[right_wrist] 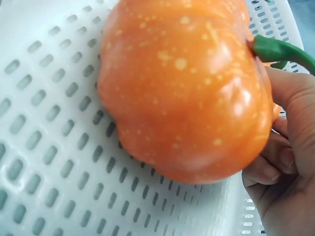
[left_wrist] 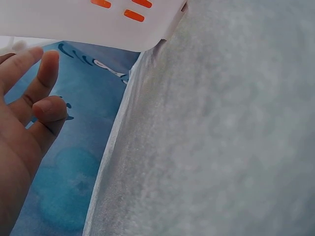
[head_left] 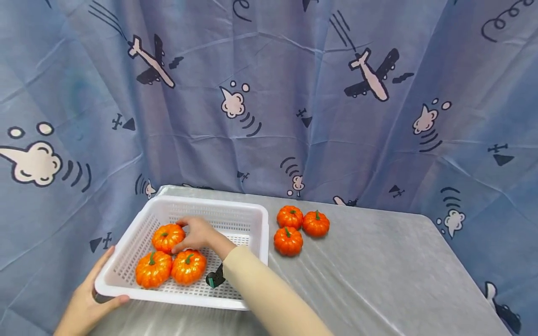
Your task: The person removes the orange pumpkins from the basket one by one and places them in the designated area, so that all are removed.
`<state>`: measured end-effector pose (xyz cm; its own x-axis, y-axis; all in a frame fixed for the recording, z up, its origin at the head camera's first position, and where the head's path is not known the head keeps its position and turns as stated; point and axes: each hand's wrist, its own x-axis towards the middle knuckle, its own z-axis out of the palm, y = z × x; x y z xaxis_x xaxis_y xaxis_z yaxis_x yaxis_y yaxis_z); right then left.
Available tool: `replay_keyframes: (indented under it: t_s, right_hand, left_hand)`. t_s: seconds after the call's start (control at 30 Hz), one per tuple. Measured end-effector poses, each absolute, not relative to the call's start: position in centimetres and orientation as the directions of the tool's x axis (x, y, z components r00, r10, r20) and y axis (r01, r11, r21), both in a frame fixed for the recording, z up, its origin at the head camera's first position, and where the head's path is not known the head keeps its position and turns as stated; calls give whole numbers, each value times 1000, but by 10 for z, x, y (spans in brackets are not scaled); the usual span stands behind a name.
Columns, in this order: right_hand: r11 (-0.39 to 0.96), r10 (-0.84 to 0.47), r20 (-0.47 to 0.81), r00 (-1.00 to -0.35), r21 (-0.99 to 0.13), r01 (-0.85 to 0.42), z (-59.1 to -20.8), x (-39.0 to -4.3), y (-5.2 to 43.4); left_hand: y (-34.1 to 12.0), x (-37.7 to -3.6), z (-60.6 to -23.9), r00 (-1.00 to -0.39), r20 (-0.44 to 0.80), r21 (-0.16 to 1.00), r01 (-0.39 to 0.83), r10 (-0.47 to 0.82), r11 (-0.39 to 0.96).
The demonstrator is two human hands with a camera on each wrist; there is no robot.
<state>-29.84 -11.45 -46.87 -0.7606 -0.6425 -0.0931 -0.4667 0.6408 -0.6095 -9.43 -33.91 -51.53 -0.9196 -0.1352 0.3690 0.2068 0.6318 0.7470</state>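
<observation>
A white plastic basket (head_left: 210, 301) with slotted walls holds three shiny orange toy pumpkins. My right hand (head_left: 197, 234) reaches into it and grips the rear pumpkin (head_left: 165, 237) by its right side, thumb nearer me and fingers behind. In front of that hand sit a left pumpkin (head_left: 152, 270) and a right pumpkin (head_left: 190, 269), the latter filling much of the right wrist view. At the basket's near left corner, my left hand (head_left: 90, 294) holds the rim, its thumb along the front and its fingers along the left side. The left wrist view shows some of those fingers loosely bent beside the basket wall (left_wrist: 83, 24).
Right of the basket, three more pumpkins (head_left: 290, 240) stand clustered on the grey-covered table (head_left: 378, 270). A blue curtain (head_left: 273, 93) printed with planes hangs behind and at the sides. A dark wrist device (head_left: 215, 277) shows beneath the right sleeve.
</observation>
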Motion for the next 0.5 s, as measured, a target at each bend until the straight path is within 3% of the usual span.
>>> replay_keyframes:
  t_s: [0.5]
  right_hand:
    - [652,-621,-92,-779,-612,-448,-470,-299,-114]
  left_hand:
    - [-337,-95,-515,-932,327,753,159,-153,638]
